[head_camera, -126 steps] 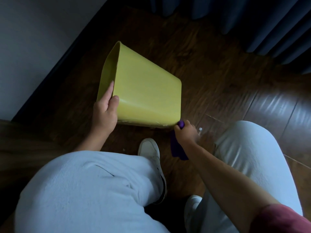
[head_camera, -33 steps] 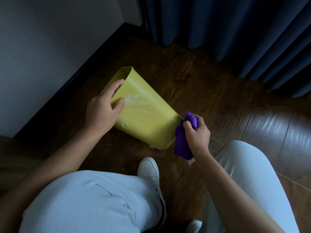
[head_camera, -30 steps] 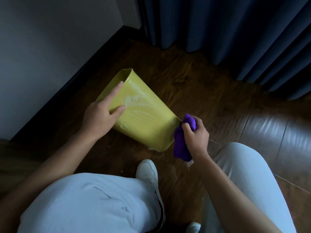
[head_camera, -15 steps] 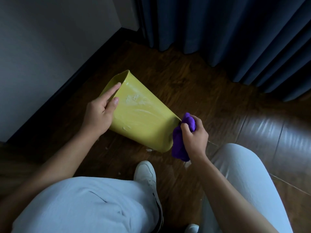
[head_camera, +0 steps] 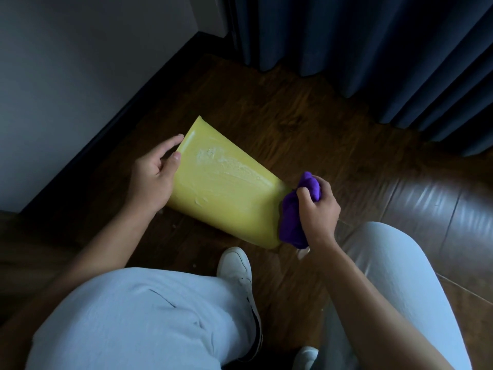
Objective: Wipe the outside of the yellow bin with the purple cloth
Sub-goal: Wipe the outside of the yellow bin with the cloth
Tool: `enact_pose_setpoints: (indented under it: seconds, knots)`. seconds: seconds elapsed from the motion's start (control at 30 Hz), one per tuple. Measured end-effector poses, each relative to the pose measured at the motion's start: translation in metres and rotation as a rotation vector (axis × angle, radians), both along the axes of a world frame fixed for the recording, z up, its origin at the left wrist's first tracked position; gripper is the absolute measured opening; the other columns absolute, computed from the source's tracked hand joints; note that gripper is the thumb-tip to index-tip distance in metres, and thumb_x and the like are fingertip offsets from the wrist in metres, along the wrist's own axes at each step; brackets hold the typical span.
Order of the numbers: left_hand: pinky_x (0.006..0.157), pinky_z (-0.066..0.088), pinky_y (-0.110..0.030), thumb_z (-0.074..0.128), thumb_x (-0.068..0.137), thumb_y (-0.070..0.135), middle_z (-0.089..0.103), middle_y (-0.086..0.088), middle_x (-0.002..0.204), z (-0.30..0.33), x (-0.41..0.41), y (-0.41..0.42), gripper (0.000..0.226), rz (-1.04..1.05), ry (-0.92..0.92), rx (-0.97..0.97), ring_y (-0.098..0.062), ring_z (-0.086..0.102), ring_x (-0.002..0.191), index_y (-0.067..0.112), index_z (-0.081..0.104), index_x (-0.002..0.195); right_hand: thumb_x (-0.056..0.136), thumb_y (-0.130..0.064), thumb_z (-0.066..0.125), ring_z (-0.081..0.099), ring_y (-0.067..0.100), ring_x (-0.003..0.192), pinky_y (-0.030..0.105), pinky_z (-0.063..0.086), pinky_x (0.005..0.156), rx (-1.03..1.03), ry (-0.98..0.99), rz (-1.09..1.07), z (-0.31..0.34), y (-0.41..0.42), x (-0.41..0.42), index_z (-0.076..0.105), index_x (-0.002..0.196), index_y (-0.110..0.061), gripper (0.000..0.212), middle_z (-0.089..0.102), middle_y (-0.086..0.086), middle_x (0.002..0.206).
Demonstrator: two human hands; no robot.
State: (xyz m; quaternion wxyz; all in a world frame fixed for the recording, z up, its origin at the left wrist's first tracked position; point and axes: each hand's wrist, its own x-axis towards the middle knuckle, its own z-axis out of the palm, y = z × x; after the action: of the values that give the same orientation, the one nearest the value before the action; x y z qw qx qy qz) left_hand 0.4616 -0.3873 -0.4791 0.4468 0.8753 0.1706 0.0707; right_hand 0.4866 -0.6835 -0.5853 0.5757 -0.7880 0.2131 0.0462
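Yellow bin (head_camera: 226,198) lies tipped on the floor, my left hand (head_camera: 153,177) gripping its rim, my right hand (head_camera: 316,209) bunching the purple cloth (head_camera: 292,220) at its base; next, wipe the streaked side.

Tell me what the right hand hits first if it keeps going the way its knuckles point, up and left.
The purple cloth it grips is apparently already against the yellow bin at its base end, so the right hand likely meets that; depth is uncertain.
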Motion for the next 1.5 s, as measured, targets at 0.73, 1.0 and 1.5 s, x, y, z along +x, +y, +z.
enact_pose_setpoints:
  seconds: [0.73, 1.0, 1.5]
  knots:
    - [0.102, 0.049, -0.016, 0.055, 0.106, 0.021, 0.064, 0.010, 0.134, -0.010, -0.010, -0.020, 0.035, -0.011, -0.200, 0.151, 0.007, 0.060, 0.124, 0.016, 0.063, 0.140, 0.105, -0.057, 0.032, 0.058, 0.028, 0.119, 0.050, 0.047, 0.099, -0.299, -0.343, 0.599, 0.050, 0.105, 0.069, 0.053, 0.140, -0.035, 0.047, 0.066, 0.000, 0.133]
    - [0.090, 0.044, 0.000, 0.053, 0.108, 0.024, 0.059, 0.018, 0.133, -0.008, -0.007, -0.017, 0.036, -0.001, -0.133, 0.167, 0.025, 0.053, 0.113, 0.025, 0.060, 0.143, 0.099, -0.053, 0.027, 0.061, 0.028, 0.103, 0.051, 0.050, 0.094, -0.389, -0.069, 0.359, -0.022, 0.020, 0.033, 0.064, 0.119, -0.027, 0.050, 0.070, 0.003, 0.109]
    - [0.093, 0.043, -0.002, 0.053, 0.107, 0.017, 0.062, 0.011, 0.130, -0.006, -0.007, -0.026, 0.035, -0.016, -0.140, 0.176, 0.015, 0.060, 0.113, 0.015, 0.063, 0.141, 0.096, -0.050, 0.054, 0.059, 0.026, 0.109, 0.039, 0.049, 0.089, -0.260, -0.448, 0.205, 0.082, 0.080, 0.051, 0.069, 0.127, -0.030, 0.040, 0.061, 0.005, 0.121]
